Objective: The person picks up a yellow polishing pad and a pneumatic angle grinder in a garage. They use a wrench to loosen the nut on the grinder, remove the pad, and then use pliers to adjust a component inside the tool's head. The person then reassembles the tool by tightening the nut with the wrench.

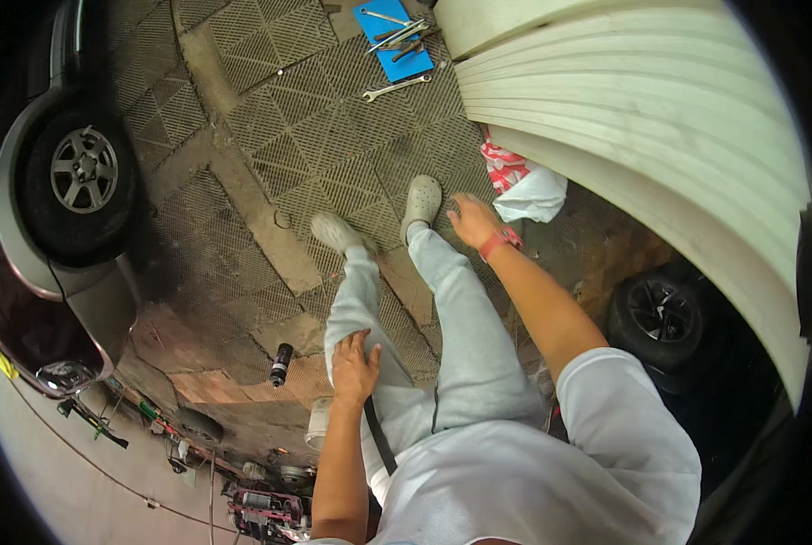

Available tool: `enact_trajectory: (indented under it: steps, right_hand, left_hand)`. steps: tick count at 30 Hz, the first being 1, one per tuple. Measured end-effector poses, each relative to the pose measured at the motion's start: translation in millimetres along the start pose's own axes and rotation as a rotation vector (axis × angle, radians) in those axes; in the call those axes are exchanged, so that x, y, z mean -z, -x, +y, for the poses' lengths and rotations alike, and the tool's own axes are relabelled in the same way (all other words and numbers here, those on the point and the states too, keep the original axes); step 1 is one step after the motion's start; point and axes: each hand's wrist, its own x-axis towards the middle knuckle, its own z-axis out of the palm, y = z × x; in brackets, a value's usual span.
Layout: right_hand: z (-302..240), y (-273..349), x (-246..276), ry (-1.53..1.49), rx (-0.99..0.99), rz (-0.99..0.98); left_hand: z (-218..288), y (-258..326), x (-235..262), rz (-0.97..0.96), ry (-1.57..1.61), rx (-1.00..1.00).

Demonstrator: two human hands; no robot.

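Observation:
My left hand (355, 366) lies flat on my left thigh, fingers spread on the grey trousers, holding nothing. My right hand (472, 221) hangs out in front of me near my right shoe (421, 202), loosely curled and blurred, with nothing in it. A red band sits on that wrist. My left shoe (336, 232) stands on the patterned tile floor (315, 136). A white car body (642, 118) fills the right side.
A blue mat (391, 38) with several wrenches lies ahead, one loose wrench (395, 88) beside it. A red and white bag (522, 186) rests under the white car. A silver car wheel (83, 173) is at left. A black can (281, 363) stands by my left leg.

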Motion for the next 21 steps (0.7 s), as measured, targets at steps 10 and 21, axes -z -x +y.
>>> enact_trajectory:
  steps: [10, 21]
  right_hand:
    - [-40, -301, -76, 0.278, 0.004, -0.201]
    - [-3, -431, -142, 0.674, 0.06, -0.215]
  left_hand:
    - [-14, -141, -2, -0.027, -0.111, 0.001]
    - [-31, -196, 51, -0.078, -0.068, -0.004]
